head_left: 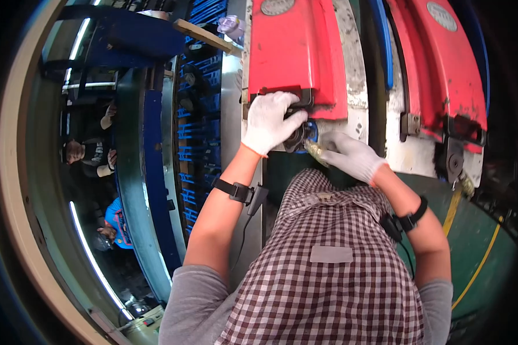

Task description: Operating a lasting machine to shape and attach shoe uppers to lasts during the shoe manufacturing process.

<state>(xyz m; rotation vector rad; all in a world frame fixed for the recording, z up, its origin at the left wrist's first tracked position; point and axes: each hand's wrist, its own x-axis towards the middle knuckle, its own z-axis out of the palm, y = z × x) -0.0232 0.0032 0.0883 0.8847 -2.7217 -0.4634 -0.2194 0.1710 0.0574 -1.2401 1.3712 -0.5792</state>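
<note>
Both of my hands wear white knit gloves. My left hand (269,121) lies over the near end of the red machine cover (283,52), its fingers bent round a black handle (307,99) there. Just below that end, a dark round hub with a blue rim (312,133) is partly covered by my hands. A short yellowish, wrapped-looking grip (314,150) sticks out from the hub toward me. My right hand (351,155) is closed on this grip from the right, thumb above and fingers below.
A second red cover (443,63) stands to the right, with its own black handle and grey round hub (454,164). Blue rods fill a rack (198,138) at left, beside a metal ledge (250,224). Two people are farther left. Yellow lines (479,270) mark the green floor.
</note>
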